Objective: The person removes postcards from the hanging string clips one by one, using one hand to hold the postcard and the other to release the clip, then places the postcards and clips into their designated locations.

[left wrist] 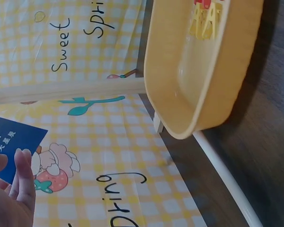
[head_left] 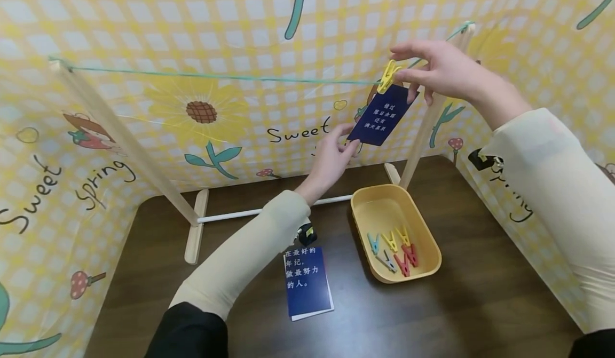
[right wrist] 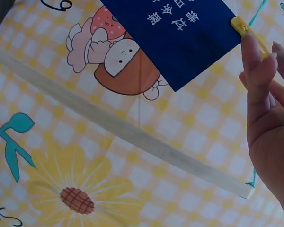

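Note:
A dark blue card (head_left: 379, 117) with white characters hangs tilted at the green string (head_left: 230, 77), with a yellow clothespin (head_left: 387, 77) at its top edge. My left hand (head_left: 331, 155) pinches the card's lower left corner between thumb and fingers. Beside the clothespin is my right hand (head_left: 439, 72), its fingers spread. One of its fingers overlaps the clothespin (right wrist: 250, 34) in the right wrist view, while the index finger stands above it in the head view. Whether the clothespin's jaws enclose both string and card is too small to tell.
The string runs between two wooden posts (head_left: 125, 139) joined below by a white rod (head_left: 230, 215). A yellow basket (head_left: 357, 214) with several coloured clothespins (head_left: 402, 264) stands at the right. More blue cards (head_left: 307, 286) lie stacked on the dark table (head_left: 384, 320). Patterned cloth surrounds it.

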### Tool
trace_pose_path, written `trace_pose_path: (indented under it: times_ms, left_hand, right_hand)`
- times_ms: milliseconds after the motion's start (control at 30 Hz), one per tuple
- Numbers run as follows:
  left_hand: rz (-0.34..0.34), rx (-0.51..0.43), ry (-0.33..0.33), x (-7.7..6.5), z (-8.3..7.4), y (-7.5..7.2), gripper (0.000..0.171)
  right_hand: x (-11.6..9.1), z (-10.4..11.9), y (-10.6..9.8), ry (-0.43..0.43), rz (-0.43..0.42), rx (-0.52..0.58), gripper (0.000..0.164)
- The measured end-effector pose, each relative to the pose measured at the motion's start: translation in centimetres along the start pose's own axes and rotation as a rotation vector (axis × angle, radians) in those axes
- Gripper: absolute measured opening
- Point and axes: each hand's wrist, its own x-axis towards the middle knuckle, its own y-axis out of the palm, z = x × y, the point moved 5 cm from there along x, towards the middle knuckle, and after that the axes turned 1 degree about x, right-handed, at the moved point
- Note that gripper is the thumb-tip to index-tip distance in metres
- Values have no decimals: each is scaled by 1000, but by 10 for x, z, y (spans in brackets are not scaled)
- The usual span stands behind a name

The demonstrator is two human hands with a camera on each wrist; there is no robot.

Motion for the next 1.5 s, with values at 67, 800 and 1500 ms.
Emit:
trace_pose_path:
  times_ms: [67,800,1500]
  left_hand:
    - [-9,-8,13,2,-2,3,38]
    - [-47,-10,102,-3,-9,1,15]
    - [-80,-69,121,-2,-7,-6,17]
  right_hand:
    - [1,-2,2,10,1,24,58]
    - [0,-22,9,11,-111,354,47]
    - [3,-12,5,-85,-225,401,5]
